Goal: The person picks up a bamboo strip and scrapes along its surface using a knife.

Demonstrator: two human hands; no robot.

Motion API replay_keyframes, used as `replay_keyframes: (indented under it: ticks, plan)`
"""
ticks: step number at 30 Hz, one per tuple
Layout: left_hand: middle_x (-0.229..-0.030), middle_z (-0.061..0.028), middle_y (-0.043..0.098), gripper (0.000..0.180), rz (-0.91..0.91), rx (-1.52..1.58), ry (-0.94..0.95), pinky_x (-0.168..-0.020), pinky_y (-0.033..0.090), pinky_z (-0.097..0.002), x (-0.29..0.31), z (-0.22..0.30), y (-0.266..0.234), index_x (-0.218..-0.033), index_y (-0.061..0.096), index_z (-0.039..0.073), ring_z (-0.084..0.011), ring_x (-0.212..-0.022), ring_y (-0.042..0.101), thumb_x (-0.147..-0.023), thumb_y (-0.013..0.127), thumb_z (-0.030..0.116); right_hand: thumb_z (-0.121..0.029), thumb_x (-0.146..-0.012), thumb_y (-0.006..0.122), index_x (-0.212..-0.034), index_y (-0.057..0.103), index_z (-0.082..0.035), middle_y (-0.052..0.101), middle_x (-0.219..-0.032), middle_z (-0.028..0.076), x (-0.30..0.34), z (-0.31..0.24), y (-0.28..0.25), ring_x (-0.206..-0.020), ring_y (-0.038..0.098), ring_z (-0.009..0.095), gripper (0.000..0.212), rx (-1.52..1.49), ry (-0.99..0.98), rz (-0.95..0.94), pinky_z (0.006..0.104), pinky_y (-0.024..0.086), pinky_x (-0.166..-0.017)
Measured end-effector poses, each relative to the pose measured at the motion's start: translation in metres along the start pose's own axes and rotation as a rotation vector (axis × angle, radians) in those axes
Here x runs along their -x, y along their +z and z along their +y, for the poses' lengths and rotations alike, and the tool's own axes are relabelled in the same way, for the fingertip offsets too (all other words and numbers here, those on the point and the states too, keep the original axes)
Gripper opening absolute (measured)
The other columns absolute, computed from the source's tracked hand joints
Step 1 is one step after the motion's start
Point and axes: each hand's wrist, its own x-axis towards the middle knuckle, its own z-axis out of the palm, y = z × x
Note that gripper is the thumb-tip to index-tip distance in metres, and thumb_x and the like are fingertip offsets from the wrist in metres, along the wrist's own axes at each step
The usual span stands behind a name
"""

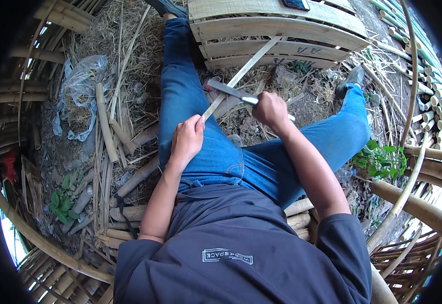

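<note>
My left hand [188, 138] is closed around the near end of a long, pale bamboo strip [253, 61], above my left thigh. The strip slants away to the right, and its far end meets the slatted side of a wooden crate [276, 28]. In my right hand [271, 109] is the handle of a knife [226, 89], gripped in a fist. Its broad grey blade points left and lies across the strip, a little beyond my left hand. Whether the edge bites into the bamboo I cannot tell.
A phone [297, 4] lies on the crate. Crumpled clear plastic [85, 81] sits on the straw-strewn ground at left, near cut bamboo pieces [105, 121]. Stacked green bamboo poles [433, 96] fill the far right. Leafy plants [380, 159] grow beside my right knee.
</note>
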Motion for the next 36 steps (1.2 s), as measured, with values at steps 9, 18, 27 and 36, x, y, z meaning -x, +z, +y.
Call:
replay_keyframes:
  ticks: [9,18,27,36]
  plan:
    - [-0.070,-0.0199,0.061,0.031,-0.027,0.008,-0.033,-0.062,0.044,-0.0505,0.001,0.002,-0.001,-0.080,0.056,0.003,-0.0431,-0.072,0.060,-0.098,0.047,0.026,-0.014,-0.072,0.059,-0.084,0.070,0.000,0.067,-0.082,0.026,-0.023,0.043,-0.010,-0.080,0.067,0.042,0.021,0.073,0.165,0.055,0.0487,0.054,-0.077]
    - [-0.070,-0.0197,0.061,0.031,-0.020,0.026,-0.007,-0.063,0.044,-0.0508,0.002,0.001,-0.001,-0.080,0.056,0.002,-0.0429,-0.072,0.061,-0.098,0.047,0.025,-0.015,-0.068,0.063,-0.077,0.070,-0.002,0.067,-0.076,0.025,-0.001,0.008,0.004,-0.072,0.068,0.040,0.017,0.040,-0.072,0.056,0.0475,0.056,-0.069]
    - [-0.071,-0.0230,0.060,0.029,0.016,-0.025,-0.011,-0.062,0.042,-0.0541,0.003,0.004,0.001,-0.082,0.056,0.002,-0.0470,-0.073,0.057,-0.098,0.047,0.025,-0.014,-0.065,0.062,-0.070,0.069,0.000,0.067,-0.073,0.024,0.001,-0.014,-0.001,-0.070,0.068,0.039,0.016,0.062,-0.126,-0.073,0.0461,0.057,-0.068]
    - [-0.068,-0.0208,0.058,0.029,0.061,-0.072,0.028,-0.059,0.042,-0.0483,0.005,0.000,0.006,-0.081,0.055,0.002,-0.0428,-0.070,0.059,-0.099,0.048,0.024,-0.013,-0.066,0.061,-0.070,0.069,0.000,0.066,-0.072,0.025,-0.004,-0.009,-0.004,-0.070,0.069,0.040,0.016,0.127,-0.103,-0.064,0.0456,0.057,-0.068]
